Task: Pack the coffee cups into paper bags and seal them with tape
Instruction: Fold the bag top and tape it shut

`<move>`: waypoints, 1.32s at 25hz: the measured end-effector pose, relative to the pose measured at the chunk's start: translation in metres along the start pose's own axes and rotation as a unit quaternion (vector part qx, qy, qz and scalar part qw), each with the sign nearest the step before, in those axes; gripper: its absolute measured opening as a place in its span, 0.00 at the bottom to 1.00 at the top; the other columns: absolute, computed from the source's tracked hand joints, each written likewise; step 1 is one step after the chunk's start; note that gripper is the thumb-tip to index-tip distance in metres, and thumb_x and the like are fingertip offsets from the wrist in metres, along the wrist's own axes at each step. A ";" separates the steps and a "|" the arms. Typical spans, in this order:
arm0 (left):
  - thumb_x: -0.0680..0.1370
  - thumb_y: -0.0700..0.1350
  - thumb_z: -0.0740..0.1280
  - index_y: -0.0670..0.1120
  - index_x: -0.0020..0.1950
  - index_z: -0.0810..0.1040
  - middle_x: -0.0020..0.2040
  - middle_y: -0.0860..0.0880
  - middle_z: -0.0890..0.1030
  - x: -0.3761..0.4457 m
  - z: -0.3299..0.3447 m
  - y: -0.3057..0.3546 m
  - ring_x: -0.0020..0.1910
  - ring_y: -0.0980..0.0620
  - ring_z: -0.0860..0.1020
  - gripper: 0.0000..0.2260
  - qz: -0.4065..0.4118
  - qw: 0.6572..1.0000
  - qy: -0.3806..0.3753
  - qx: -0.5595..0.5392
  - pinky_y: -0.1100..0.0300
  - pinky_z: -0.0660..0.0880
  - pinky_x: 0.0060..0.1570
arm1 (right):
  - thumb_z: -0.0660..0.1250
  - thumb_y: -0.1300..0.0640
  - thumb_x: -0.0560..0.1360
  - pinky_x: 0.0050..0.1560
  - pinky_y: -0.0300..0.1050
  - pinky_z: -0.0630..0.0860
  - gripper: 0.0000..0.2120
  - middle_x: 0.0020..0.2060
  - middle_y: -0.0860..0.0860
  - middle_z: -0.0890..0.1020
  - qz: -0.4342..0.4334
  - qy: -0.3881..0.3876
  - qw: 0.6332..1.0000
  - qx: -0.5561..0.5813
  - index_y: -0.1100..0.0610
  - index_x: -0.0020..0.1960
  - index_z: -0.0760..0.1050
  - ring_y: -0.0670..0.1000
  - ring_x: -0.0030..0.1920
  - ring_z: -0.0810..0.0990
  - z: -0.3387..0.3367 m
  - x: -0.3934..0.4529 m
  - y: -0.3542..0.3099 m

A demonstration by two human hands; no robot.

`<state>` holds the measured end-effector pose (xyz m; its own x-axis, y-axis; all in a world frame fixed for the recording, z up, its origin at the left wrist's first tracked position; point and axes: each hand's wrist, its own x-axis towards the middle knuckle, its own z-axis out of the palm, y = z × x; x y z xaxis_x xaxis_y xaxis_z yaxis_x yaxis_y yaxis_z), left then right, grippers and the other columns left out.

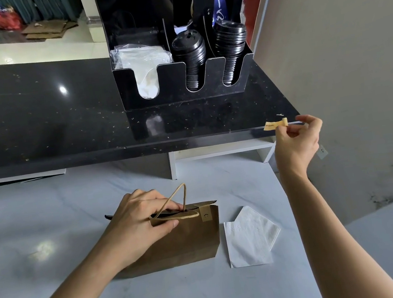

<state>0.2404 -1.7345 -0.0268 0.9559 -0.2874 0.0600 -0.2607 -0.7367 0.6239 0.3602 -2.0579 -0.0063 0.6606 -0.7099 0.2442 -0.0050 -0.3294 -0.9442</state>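
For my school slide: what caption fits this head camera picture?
Left hand holds the paper bag shut; right hand brings tape.

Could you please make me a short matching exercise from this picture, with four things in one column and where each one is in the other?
Things
1. paper bag
2. strip of tape
3. napkin
4. stacks of black lids

Places
A. pinched in the right hand, raised off the table
B. lying flat on the white table, right of the bag
C. in the black organiser on the dark counter
D. standing on the white table, its top gripped by the left hand

Pairs: 1-D, 2-A, 3-B, 4-C
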 end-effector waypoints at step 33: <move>0.78 0.46 0.73 0.62 0.56 0.83 0.55 0.69 0.81 -0.063 -0.043 -0.055 0.61 0.62 0.75 0.11 -0.104 0.989 0.057 -0.086 0.69 0.68 0.57 | 0.76 0.63 0.75 0.52 0.41 0.83 0.05 0.41 0.49 0.88 -0.158 -0.580 0.798 0.045 0.62 0.49 0.82 0.48 0.44 0.87 0.064 -0.114 -0.104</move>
<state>0.2004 -1.6499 -0.0311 0.9980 -0.0624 -0.0034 -0.0384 -0.6549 0.7548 0.3329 -1.9029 0.0496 0.8682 0.4718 0.1539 0.3195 -0.2941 -0.9008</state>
